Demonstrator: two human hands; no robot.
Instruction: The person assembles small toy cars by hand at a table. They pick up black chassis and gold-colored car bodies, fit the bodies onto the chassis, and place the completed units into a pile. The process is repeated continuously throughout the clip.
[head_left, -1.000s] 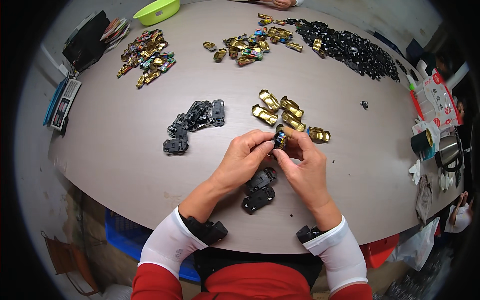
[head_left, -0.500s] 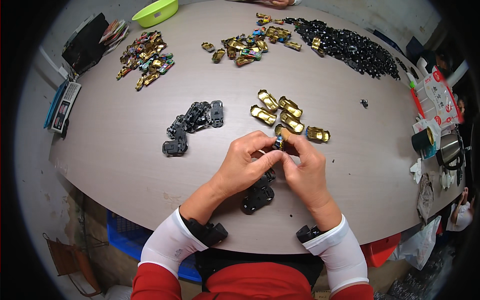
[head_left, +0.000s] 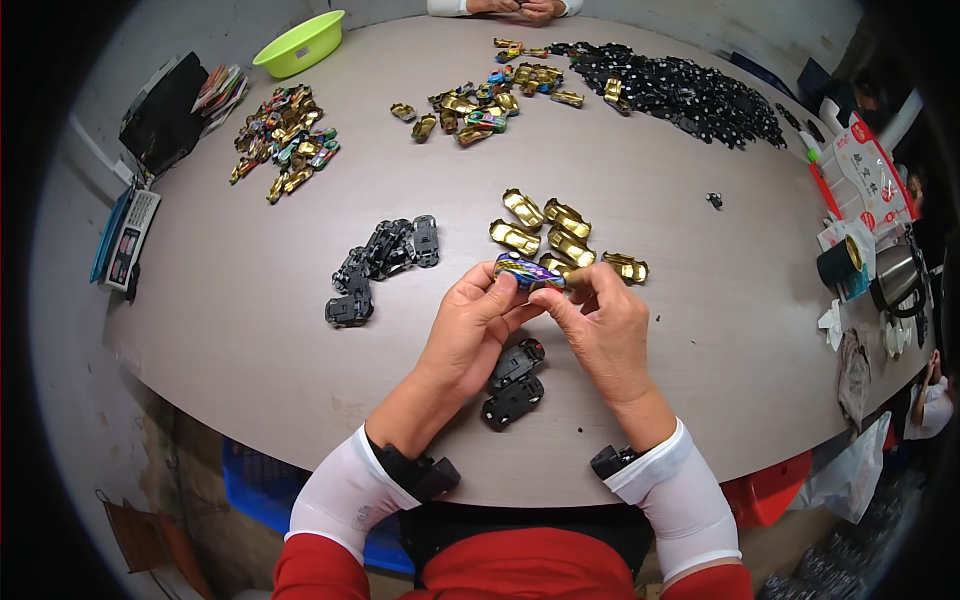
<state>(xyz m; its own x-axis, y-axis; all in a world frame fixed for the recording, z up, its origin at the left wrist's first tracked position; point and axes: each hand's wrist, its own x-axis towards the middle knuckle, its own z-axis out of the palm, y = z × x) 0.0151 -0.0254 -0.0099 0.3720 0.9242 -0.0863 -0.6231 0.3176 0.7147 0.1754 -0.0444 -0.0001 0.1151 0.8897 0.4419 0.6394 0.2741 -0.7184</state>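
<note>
A red-and-white printed package (head_left: pixel 868 165) stands at the right edge of the worktop (head_left: pixel 250 330). At the frame's left edge lies a calculator (head_left: pixel 130 240), its small screen grey.

White arm sleeves, black wrist bands, red top

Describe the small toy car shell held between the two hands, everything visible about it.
The toy car shell is a small body with a glossy, multicoloured finish of blue, purple and gold, looking like painted metal or plastic. It is held lengthwise above the table, its coloured side facing the camera. The left hand pinches its left end and the right hand grips its right end. Gold shells lie just beyond it, and two black chassis lie below the hands.
</note>
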